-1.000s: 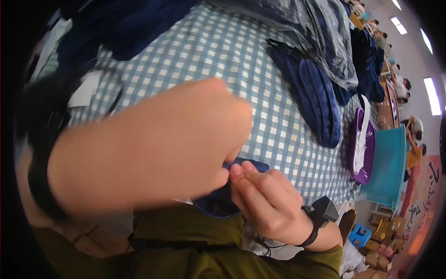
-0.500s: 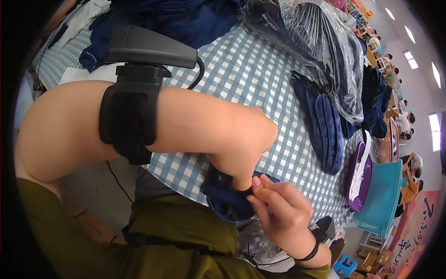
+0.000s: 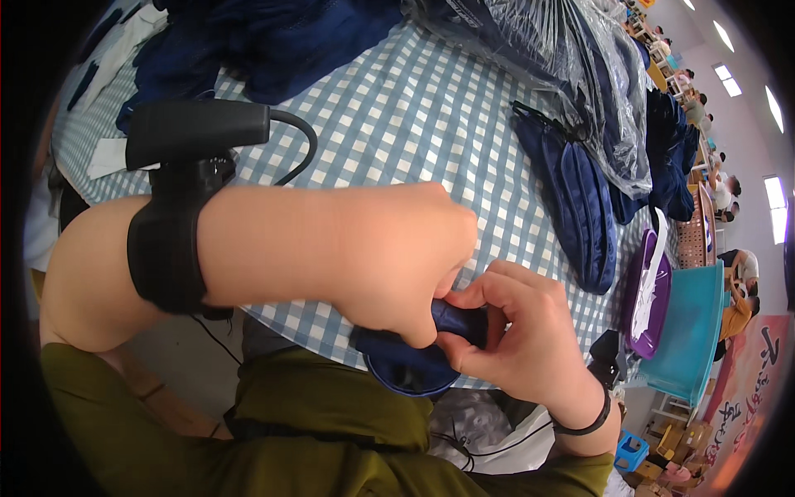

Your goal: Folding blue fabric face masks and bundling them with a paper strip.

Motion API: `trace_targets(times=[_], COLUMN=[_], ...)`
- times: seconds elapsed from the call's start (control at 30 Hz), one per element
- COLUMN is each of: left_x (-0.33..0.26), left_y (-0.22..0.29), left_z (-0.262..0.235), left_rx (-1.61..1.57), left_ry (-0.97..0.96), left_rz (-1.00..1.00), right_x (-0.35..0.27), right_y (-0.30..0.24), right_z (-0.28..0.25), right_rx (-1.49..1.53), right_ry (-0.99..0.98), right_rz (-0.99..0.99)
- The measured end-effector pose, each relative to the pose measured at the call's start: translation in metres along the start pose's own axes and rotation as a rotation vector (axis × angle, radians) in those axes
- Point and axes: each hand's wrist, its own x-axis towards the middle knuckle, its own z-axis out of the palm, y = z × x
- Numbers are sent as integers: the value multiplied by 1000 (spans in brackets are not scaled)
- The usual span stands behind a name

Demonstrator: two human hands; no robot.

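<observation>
Your left hand and right hand both pinch the navy pouch at the near edge of the checked worktop. The pouch sits right between them, hanging off that edge, its long axis running left to right, neither hand nearer.

Both hands meet low at centre, the left hand curled knuckles-up, the right hand pinching with bent fingers.

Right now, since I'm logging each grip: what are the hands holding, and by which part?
Both the left hand and right hand pinch a small dark blue fabric piece at its upper edge, over the checked table's near edge.
</observation>
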Motion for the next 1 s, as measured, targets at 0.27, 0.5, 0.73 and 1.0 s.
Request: trace_targets(times=[0.27,0.5,0.73,1.0], left_x=[9,0,-27,-28], left_y=[1,-3,16,4], left_z=[-15,21,75,89], left_rx=[4,62,446,539], left_ry=[-62,431,807,1036], left_rz=[-33,172,291,430], right_x=[11,-5,-30,-26], right_y=[11,9,19,24], right_z=[-3,5,31,42], right_rx=[-48,-304,-443,-166], right_ry=[88,216,401,512], right_rz=[-119,-198,-508,-426])
